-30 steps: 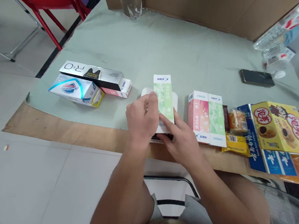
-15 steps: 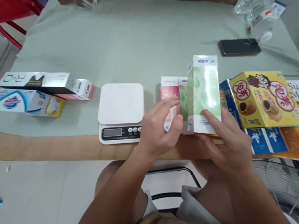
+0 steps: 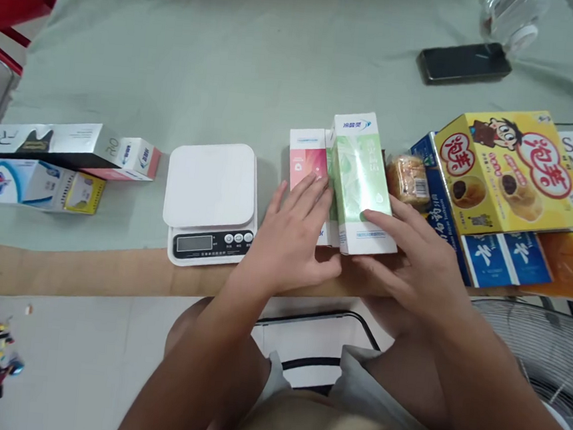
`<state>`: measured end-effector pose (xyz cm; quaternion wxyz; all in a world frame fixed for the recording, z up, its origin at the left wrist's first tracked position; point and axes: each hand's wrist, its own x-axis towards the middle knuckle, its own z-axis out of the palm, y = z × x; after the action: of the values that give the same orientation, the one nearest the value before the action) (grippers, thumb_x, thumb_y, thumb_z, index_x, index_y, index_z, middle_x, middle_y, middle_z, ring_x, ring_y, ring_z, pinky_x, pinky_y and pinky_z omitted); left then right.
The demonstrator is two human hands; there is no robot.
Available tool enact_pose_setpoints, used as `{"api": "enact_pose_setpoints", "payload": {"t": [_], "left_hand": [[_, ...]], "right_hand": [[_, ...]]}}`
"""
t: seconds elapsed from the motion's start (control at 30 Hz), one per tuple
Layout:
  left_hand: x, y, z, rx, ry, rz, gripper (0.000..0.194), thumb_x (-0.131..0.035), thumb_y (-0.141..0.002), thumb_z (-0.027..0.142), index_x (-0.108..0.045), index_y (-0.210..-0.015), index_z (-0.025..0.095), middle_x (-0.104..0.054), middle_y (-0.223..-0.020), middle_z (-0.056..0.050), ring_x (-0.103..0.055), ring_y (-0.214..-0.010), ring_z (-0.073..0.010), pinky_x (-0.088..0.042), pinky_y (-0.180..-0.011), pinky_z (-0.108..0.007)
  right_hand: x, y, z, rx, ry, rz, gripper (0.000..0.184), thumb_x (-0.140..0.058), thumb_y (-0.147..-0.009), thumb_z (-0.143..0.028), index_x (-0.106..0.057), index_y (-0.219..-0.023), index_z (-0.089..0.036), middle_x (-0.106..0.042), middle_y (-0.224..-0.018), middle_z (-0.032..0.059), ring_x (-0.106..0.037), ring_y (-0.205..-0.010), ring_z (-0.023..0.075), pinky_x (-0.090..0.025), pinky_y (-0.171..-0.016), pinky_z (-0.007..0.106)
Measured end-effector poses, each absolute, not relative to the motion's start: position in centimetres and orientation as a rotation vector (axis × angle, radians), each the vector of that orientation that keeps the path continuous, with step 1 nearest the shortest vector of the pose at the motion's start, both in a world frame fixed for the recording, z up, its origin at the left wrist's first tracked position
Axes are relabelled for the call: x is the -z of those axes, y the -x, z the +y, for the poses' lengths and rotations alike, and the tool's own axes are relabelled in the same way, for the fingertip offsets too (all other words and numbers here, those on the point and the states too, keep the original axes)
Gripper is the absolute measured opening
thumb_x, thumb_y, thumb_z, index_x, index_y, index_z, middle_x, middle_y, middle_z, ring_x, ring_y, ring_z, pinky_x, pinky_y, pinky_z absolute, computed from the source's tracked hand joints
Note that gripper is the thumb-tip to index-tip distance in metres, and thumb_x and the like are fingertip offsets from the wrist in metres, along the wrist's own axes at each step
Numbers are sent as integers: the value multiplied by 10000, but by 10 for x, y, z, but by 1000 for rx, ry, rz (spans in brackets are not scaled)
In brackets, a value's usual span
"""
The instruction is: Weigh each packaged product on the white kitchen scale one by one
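A green-and-white box [image 3: 362, 181] lies on top of another green box, beside a pink box [image 3: 305, 156], near the table's front edge. My right hand [image 3: 413, 263] rests with fingers stretched against the near end of the top green box. My left hand [image 3: 292, 235] lies flat and open, fingers on the pink box. A white kitchen scale [image 3: 211, 192] with nothing on its plate stands just left of my left hand.
Toothpaste and soap boxes [image 3: 45, 164] lie at the left. A wrapped pastry [image 3: 407, 179], a yellow snack box [image 3: 511, 171] and blue boxes [image 3: 506, 258] crowd the right. A black phone [image 3: 463, 62] and a water bottle [image 3: 509, 14] sit further back. A fan grille [image 3: 549, 358] is below right.
The green box went from the scale to the right and now lies on the other boxes. My left hand opened flat onto the pink box. The view shifted right.
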<state>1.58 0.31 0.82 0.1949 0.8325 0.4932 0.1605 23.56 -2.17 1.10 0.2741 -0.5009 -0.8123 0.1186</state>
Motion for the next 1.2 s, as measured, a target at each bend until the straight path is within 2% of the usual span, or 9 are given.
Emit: {"api": "enact_pose_setpoints", "payload": {"t": [0.2,0.37,0.47,0.67,0.87,0.93,1.03,1.1,1.2], "left_hand": [[5,-12,5,-448,-2344,1383,800,-705,-909,425,-397,-1587,135,-419,-1682,-194,-312,-1618,-361,-273,-1328,-563],[13,-6,9,-570,-2338,1264,910,-667,-909,663,-358,-1612,175,-394,-1693,-205,-313,-1616,-382,-300,-1303,-598],[16,-4,11,-623,-2328,1219,907,-599,-922,723,-375,-1604,169,-408,-1682,-217,-329,-1608,-387,-300,-1297,-607],[19,-5,12,-657,-2289,1232,886,-591,-925,726,-395,-1593,178,-441,-1660,-217,-348,-1598,-386,-311,-1287,-614],[14,-11,10,-626,-2236,1257,827,-627,-935,645,-398,-1576,176,-425,-1673,-207,-332,-1607,-372,-281,-1304,-608],[10,-13,6,-612,-2215,1309,919,-675,-901,622,-317,-1615,167,-386,-1692,-219,-314,-1611,-390,-221,-1311,-651],[1,-12,-1,-720,-2221,1328,1131,-728,-799,673,-196,-1658,166,-310,-1725,-230,-233,-1629,-447,-70,-1309,-723],[-6,-7,-3,-909,-2195,1302,1059,-652,-826,716,-227,-1648,202,-333,-1722,-195,-220,-1637,-435,-77,-1326,-690],[-12,9,1,-1304,-1994,1368,753,-455,-961,697,-383,-1563,250,-474,-1636,-144,-353,-1600,-346,-243,-1339,-561]], "right_hand": [[-9,-232,-22,-298,1398,-2182,425,-673,-946,-294,-634,-1368,-315,-642,-1494,116,-637,-1370,330,-529,-1148,567],[-4,-226,-18,-230,1395,-2176,405,-690,-935,-336,-650,-1337,-298,-668,-1442,135,-649,-1334,336,-521,-1139,569],[-5,-225,-16,-223,1418,-2168,413,-690,-932,-352,-654,-1340,-301,-670,-1438,135,-648,-1330,338,-516,-1134,569],[-7,-232,-13,-272,1444,-2247,440,-653,-941,-361,-654,-1380,-344,-678,-1428,98,-640,-1330,346,-484,-1147,613],[-2,-230,-15,-241,1442,-2220,411,-619,-948,-338,-647,-1358,-323,-669,-1423,117,-644,-1327,343,-498,-1123,594],[-1,-227,-19,-215,1460,-2210,484,-621,-933,-356,-587,-1415,-312,-600,-1509,143,-574,-1418,379,-453,-1150,644],[-4,-225,-26,-195,1434,-2175,777,-654,-876,-468,-368,-1576,-290,-341,-1706,195,-328,-1584,471,-307,-1201,768],[-6,-226,-29,-185,1339,-2087,834,-624,-874,-494,-281,-1611,-312,-251,-1750,169,-249,-1617,466,-259,-1240,760],[-6,-230,-30,-129,1267,-1938,750,-534,-910,-424,-247,-1602,-384,-273,-1736,104,-252,-1622,429,-264,-1278,699]]}}
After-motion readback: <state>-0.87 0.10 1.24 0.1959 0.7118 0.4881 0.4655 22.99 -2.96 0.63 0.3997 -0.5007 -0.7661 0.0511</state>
